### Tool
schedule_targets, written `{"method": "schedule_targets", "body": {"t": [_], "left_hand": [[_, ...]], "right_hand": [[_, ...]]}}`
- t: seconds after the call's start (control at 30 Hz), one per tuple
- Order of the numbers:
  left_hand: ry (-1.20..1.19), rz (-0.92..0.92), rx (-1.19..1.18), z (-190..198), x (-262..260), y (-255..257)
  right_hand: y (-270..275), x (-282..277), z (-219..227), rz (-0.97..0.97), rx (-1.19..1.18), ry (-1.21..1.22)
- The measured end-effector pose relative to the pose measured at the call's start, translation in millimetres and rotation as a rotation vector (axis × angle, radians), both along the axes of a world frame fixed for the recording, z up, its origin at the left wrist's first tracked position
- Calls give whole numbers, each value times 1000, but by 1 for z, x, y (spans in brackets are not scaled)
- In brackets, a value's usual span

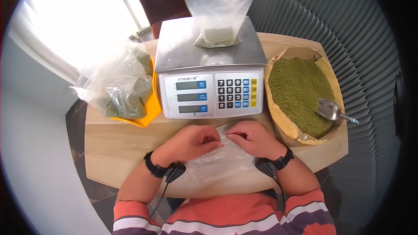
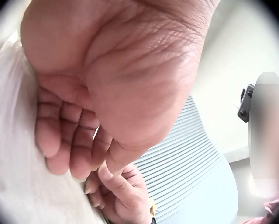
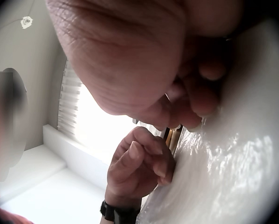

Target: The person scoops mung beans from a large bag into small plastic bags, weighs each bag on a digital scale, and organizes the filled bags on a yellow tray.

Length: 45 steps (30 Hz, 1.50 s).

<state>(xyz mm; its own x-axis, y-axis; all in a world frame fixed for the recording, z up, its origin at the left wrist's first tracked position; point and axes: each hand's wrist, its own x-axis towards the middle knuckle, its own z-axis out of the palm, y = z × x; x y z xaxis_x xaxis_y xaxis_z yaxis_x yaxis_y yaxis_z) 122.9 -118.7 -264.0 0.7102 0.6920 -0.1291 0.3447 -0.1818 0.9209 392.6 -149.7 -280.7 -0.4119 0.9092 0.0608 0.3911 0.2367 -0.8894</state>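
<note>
A clear plastic bag (image 1: pixel 224 165) lies flat on the table in front of the person. Its upper edge is between the two hands. The left hand (image 1: pixel 191 142), fingers curled, pinches at this edge with thumb and forefinger. Close beside it, the right hand (image 1: pixel 254 140) pinches the same edge, its thumb and fingertips meeting at the film. In the right wrist view the shiny plastic film (image 3: pixel 232 163) spreads under the right fingertips. The left wrist view shows the left thumb bent against the fingers, with the right hand (image 2: pixel 125 196) just beyond.
A scale (image 1: pixel 211 67) stands behind the hands, bearing a zip bag (image 1: pixel 220 13) with some green beans. To the right, a paper sack (image 1: pixel 278 119) holds mung beans (image 1: pixel 296 87) and a metal scoop (image 1: pixel 329 109). Filled bags (image 1: pixel 126 89) lie in a yellow tray (image 1: pixel 152 109) at left.
</note>
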Motion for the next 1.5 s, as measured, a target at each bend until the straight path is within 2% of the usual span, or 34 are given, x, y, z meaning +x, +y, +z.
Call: {"method": "schedule_targets", "body": {"t": [0.07,0.13,0.2,0.27,0.33,0.4,0.43,0.5,0.53,0.6,0.63,0.73,0.8,0.9,1.03,1.13,1.2,1.37,1.5], "left_hand": [[36,-16,0,28,5,-3],[-89,86,346,57,9,-6],[-153,266,589,99,15,9],[-72,455,1202,135,27,51],[18,544,1422,174,41,97],[83,545,1496,187,47,143],[85,545,1503,194,46,160],[274,330,990,205,44,181],[277,329,991,208,46,183],[252,484,910,213,43,182],[155,466,860,216,35,180],[89,468,993,235,-4,161],[160,552,965,251,-23,134],[232,673,919,254,-53,115],[394,770,814,221,-104,121],[597,869,751,182,-167,148],[598,933,688,163,-200,150],[504,1081,550,168,-199,129],[403,969,769,183,-199,129]], "right_hand": [[0,2,-4,-9,26,4],[2,3,-6,-4,48,13],[1,3,-8,16,55,31],[0,4,-10,31,73,24],[0,6,-9,42,100,12],[0,5,-9,43,110,14],[1,5,-11,45,116,17],[0,7,-15,47,185,26],[0,9,-15,48,186,29],[-1,8,-13,46,179,-2],[-3,7,-14,60,166,16],[-2,5,-14,46,164,63],[-3,4,-10,-7,139,81],[-3,5,-8,2,119,74],[-3,3,-9,-13,93,98],[-2,3,-7,-18,68,83],[-2,2,-6,-19,71,78],[-1,0,-4,-27,63,59],[0,0,-2,-27,23,44]]}}
